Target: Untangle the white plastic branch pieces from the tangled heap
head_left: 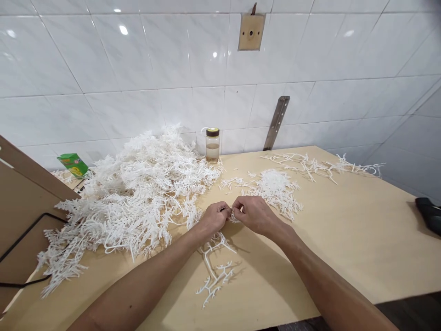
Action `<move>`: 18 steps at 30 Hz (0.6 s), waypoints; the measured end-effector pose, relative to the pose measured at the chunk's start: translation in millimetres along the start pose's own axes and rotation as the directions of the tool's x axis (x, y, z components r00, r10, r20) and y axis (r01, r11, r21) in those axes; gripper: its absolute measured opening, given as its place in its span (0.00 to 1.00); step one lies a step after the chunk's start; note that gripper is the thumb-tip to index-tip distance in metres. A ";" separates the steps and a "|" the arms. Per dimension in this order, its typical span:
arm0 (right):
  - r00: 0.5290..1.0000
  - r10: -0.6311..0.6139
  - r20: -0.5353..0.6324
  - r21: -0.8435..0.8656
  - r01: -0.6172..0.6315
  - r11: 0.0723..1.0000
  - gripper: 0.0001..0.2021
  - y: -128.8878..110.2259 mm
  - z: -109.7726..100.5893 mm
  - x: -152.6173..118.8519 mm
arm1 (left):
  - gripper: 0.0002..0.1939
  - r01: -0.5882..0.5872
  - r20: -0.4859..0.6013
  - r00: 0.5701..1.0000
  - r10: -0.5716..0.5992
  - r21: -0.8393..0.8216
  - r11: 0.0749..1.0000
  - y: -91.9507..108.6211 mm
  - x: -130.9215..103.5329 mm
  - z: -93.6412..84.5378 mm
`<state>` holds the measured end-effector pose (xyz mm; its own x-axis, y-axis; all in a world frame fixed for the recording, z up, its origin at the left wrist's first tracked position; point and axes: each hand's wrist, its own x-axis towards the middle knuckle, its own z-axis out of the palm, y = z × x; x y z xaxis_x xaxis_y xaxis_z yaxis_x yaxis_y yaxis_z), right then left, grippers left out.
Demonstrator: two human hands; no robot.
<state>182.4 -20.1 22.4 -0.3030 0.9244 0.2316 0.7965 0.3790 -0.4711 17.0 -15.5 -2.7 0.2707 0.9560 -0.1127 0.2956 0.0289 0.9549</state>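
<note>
My left hand [215, 218] is closed in a pinch on a white branching plastic sprig [212, 271], whose stems hang below it toward the table's front edge. Close beside it, nearly touching, my right hand [250, 212] pinches at the sprig's tip; what lies between its fingertips is too small to make out. A big heap of white feathery sprigs [138, 188] lies to the left of both hands. Just beyond my right hand is a smaller pile of short white pieces [277, 188].
Bare branched stems [310, 165] lie at the back right. A lidded jar [212, 146] stands by the tiled wall, near a metal bracket [276, 123]. A green box [73, 165] and brown board [27, 207] are left, a black object [429, 215] far right.
</note>
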 end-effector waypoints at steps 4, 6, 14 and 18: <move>0.999 0.011 -0.037 -0.061 -0.013 0.998 0.09 -2.5 4.8 1.9 | 0.12 -0.016 -0.010 1.000 0.016 -0.046 0.999 -1.3 2.3 -1.2; 0.998 0.049 -0.027 -0.028 -0.050 0.998 0.08 -2.1 5.4 2.2 | 0.12 -0.028 -0.003 1.000 0.028 -0.033 0.999 -2.4 3.2 -1.5; 0.987 0.104 -0.124 -0.215 -0.129 0.968 0.08 20.1 4.4 7.6 | 0.06 -0.132 0.079 0.990 0.117 0.228 0.965 3.9 -6.1 -2.8; 0.933 0.244 -0.264 -0.077 -0.272 0.959 0.05 45.0 -5.9 12.5 | 0.11 -0.154 0.102 0.984 0.148 0.053 0.987 -2.7 -7.1 -2.0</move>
<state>217.5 8.3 9.1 0.0493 0.9442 0.3257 0.8867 0.1087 -0.4493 12.5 -21.8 -4.0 0.4035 0.9150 0.0029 0.2982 -0.1345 0.9450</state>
